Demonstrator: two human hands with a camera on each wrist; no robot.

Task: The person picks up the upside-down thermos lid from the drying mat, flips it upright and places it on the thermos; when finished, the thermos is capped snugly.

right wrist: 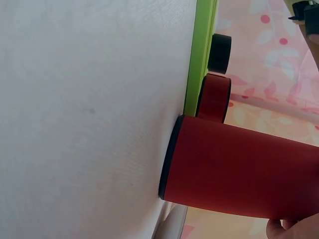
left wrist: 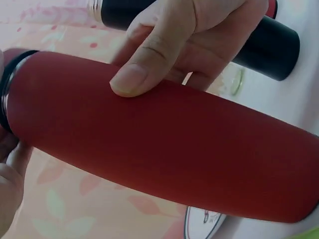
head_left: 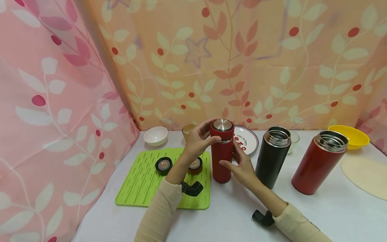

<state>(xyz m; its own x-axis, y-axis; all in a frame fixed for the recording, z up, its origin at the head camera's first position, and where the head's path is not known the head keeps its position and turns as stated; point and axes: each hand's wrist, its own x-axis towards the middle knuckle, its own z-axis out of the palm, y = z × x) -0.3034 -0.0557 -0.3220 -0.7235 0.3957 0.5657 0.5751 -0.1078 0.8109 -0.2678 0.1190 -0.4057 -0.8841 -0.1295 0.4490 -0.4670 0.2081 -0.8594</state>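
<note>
– What are the two hands doing?

– Both grip the slim red flask [head_left: 222, 161]. The left hand [head_left: 198, 139] is wrapped about the silver-topped lid [head_left: 223, 134]; the right hand [head_left: 242, 168] holds the body lower down, thumb on the near side.

– And where is that flask?

– Upright on the white table [head_left: 235, 225], just right of the green mat [head_left: 136, 195].

– Anything on the mat itself?

– Two loose lids, undersides up: a black lid [head_left: 164, 166] near its middle and a red lid [head_left: 196, 168] toward its right side, partly behind the left forearm.

– What else is to the mat's right?

– Past the slim flask, a black flask [head_left: 272, 164] with a silver mouth. Farther right of the mat comes a wide red flask [head_left: 314, 166], then a cream oval piece [head_left: 367, 178], well away from it.

– And behind the mat?

– A white bowl [head_left: 155, 137] and a glass cup [head_left: 187, 130]. Behind and to its right is a printed plate [head_left: 251, 139], partly hidden; far off that way, a yellow bowl [head_left: 358, 139].
</note>
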